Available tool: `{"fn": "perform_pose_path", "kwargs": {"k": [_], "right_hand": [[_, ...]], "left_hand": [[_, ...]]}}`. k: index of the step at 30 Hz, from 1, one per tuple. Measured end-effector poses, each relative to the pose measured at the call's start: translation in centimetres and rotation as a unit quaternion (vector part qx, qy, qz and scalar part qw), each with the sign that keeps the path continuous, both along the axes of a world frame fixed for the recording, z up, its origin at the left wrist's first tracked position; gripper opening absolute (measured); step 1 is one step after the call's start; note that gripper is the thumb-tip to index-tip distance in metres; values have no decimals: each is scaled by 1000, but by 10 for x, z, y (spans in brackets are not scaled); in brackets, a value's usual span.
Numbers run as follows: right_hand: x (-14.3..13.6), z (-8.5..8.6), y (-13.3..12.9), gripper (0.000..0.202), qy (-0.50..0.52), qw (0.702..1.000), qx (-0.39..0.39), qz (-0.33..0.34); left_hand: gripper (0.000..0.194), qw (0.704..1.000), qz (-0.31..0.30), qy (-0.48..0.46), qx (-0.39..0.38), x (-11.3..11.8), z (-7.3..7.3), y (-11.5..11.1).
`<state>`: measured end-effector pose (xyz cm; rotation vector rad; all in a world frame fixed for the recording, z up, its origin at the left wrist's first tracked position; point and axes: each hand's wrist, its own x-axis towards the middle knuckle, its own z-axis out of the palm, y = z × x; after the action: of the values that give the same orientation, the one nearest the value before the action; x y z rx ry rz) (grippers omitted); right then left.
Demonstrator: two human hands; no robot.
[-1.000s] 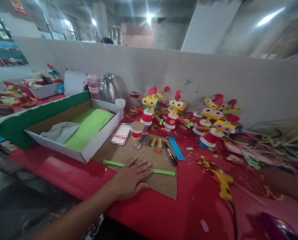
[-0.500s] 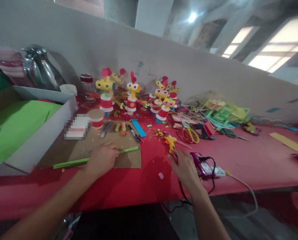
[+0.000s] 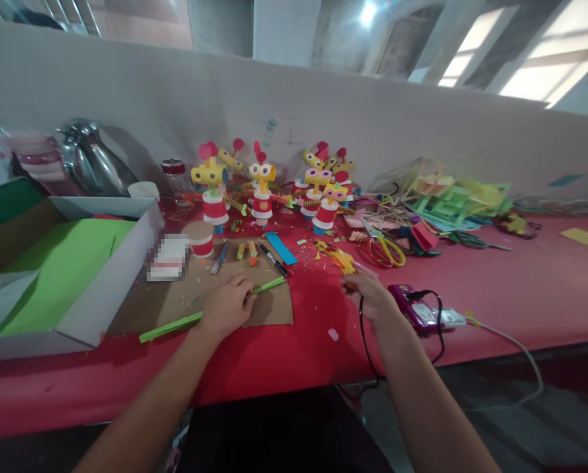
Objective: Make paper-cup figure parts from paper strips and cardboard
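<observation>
My left hand (image 3: 228, 306) is closed over a long folded green paper strip (image 3: 173, 326), whose two ends stick out on either side. The strip lies slantwise across a brown cardboard sheet (image 3: 269, 312). My right hand (image 3: 371, 294) has its fingers curled round the handle of a yellow hot glue gun (image 3: 345, 262), which is partly hidden by the fingers. A black cord (image 3: 364, 338) runs down from that hand past the table edge. On the cardboard near my left hand are a black marker (image 3: 274, 260), small orange folded paper pieces (image 3: 252, 253) and a paper cup (image 3: 200, 240).
Several yellow-headed paper-cup figures (image 3: 262, 200) stand at the back. Scissors (image 3: 385, 249) and a purple power socket (image 3: 414, 312) lie right of centre. Green paper pieces (image 3: 454, 197) are heaped beyond. A box with green paper (image 3: 64, 263) and a metal jug (image 3: 94, 161) stand left.
My right hand has closed round the glue gun's handle, having been half open beside it. My left hand still holds the green strip. The camera view has tilted and shifted slightly.
</observation>
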<state>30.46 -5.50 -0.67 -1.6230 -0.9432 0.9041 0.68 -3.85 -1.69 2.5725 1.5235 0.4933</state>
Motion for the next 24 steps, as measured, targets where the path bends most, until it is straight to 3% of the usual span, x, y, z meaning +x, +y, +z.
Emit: {"fn": "perform_pose_path", "kwargs": {"k": [5, 8, 13, 21, 24], "right_hand": [[-37, 21, -24, 27, 156, 982, 80, 76], [-51, 28, -30, 23, 232, 962, 81, 117], [-56, 21, -40, 46, 151, 983, 77, 66], [-60, 5, -60, 38, 204, 976, 64, 26], [-66, 5, -63, 39, 184, 979, 69, 51]], "left_hand": [[10, 997, -32, -70, -26, -8, -10, 9], [8, 994, -54, -86, -44, -14, -11, 14], [23, 993, -67, -78, -53, -19, -9, 13], [22, 993, -63, -83, -63, -16, -3, 10], [20, 992, -59, -93, -64, -15, -4, 11]]}}
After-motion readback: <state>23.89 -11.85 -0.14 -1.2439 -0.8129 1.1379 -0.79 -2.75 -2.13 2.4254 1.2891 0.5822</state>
